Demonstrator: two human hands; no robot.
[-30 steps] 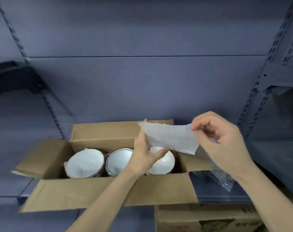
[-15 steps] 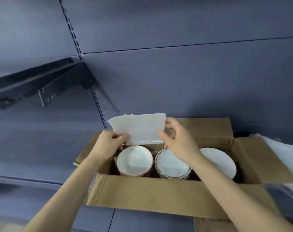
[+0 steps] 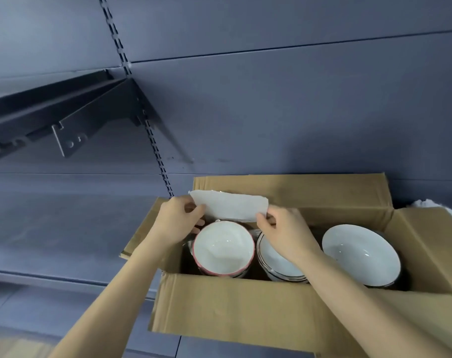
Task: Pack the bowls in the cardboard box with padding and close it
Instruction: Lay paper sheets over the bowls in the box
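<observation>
An open cardboard box stands on a blue-grey shelf with its flaps spread. Inside are three white bowls: a pink-rimmed bowl at the left, a dark-rimmed bowl in the middle partly under my right wrist, and a larger bowl at the right. My left hand and my right hand each pinch an end of a white padding sheet, held upright behind the pink-rimmed bowl, against the back of the box.
A dark metal shelf bracket juts from the slotted upright at the upper left. White plastic wrapping peeks over the right flap. Bare shelf surface stretches to the left of the box.
Both hands have lowered the padding sheet into the back left of the box. A second ago it was held up over the right bowl. The camera has shifted, so the box sits further right.
</observation>
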